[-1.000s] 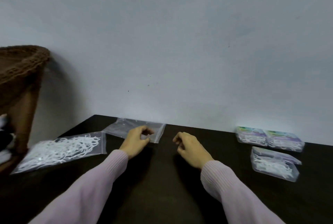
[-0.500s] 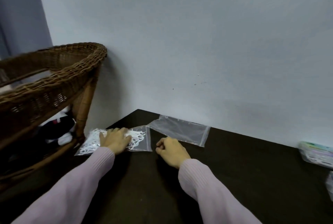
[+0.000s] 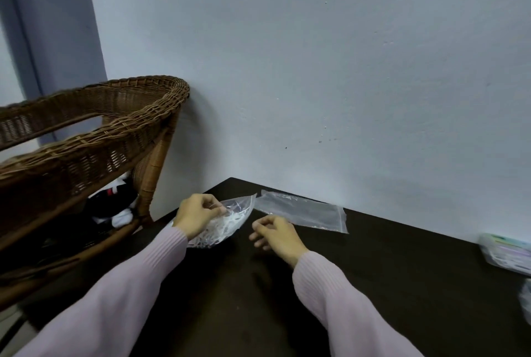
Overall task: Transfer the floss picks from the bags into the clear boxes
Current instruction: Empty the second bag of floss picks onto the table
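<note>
At the left of the dark bench, a clear bag of white floss picks is pinched near its top by the left hand and lifted at that end. The right hand hovers beside it, fingers loosely curled, holding nothing. An emptied bag lies flat behind, and filled clear boxes are partly seen at far right, so one bag seems left.

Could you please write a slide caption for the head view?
Left hand lifts the floss-pick bag off the dark table; right hand waits empty.
</note>
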A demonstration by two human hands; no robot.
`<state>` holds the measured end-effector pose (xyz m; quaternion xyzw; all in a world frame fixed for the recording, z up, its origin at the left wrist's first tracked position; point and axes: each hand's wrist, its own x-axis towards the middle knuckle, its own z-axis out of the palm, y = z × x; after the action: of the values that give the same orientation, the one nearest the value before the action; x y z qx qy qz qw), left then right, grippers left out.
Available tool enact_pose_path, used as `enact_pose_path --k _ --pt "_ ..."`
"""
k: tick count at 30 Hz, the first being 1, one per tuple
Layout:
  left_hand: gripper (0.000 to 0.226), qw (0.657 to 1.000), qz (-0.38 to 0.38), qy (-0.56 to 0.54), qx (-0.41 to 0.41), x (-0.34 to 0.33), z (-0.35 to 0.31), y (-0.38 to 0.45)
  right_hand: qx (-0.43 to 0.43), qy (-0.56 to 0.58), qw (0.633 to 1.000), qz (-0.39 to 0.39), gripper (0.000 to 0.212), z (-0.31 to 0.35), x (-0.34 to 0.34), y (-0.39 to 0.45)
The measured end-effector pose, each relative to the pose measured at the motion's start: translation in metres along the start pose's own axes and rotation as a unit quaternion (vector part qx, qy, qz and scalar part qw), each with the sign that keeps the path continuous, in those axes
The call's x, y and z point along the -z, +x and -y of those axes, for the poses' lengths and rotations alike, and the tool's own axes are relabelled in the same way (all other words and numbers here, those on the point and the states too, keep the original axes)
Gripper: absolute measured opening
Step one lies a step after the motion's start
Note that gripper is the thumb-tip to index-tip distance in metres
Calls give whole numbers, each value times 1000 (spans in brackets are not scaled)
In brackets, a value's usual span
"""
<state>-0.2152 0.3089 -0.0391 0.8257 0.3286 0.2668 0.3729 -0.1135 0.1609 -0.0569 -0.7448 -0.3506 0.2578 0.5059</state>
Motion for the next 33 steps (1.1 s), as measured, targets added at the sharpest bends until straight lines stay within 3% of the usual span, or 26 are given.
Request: enact_pose_path --k 5,8,12,21,33 --pt "7 998 11 -42 -46 1 -28 -16 -3 161 987 18 38 19 18 -19" --pt "7 997 12 -34 -75 -5 -49 -28 14 190 982 6 28 25 34 -33" --pt "7 994 24 -61 -88 -29 -74 -35 17 183 982 -30 16 22 65 -51" --pt "2 985 55 -59 -156 -120 -148 -57 26 187 971 -145 20 -13 154 -102" --pt "29 939 79 -20 -333 -231 -182 -122 -41 207 957 -200 25 -82 218 -170"
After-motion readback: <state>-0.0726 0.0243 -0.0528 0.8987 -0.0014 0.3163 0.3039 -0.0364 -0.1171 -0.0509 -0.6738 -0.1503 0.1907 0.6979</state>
